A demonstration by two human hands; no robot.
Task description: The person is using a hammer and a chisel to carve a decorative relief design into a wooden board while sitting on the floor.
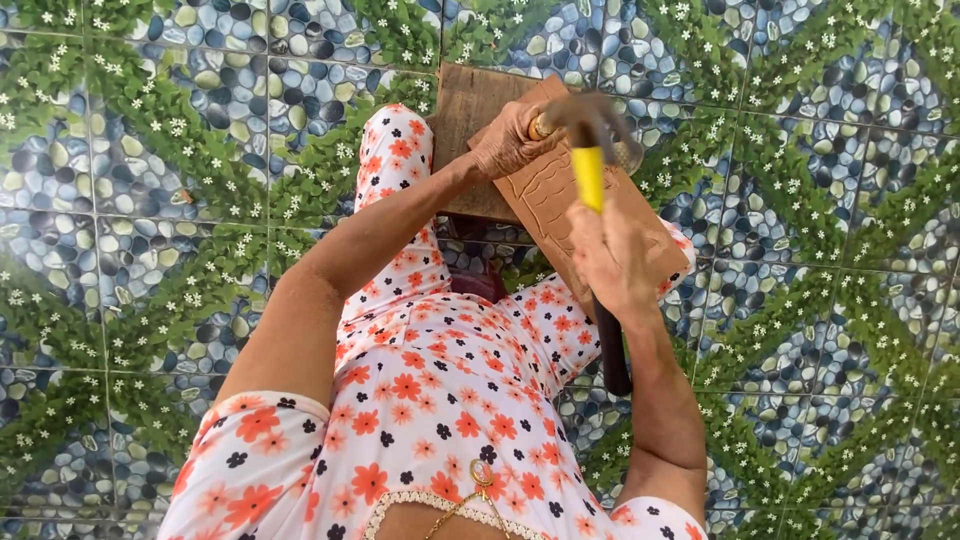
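Right hand [612, 262] fingers grip blurred hammer [588, 150] | left hand [512, 140] fingers hold half-hidden chisel [541, 126] | carved board [560, 195]

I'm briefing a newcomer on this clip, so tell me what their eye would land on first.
First, the yellow-and-black-handled hammer, raised at upper centre in the right hand. Just left of it, the left hand grips a wooden-handled chisel against the carved brown wooden panel. All around lies the pebble-and-leaf patterned tile floor, with orange-flowered white clothing below.
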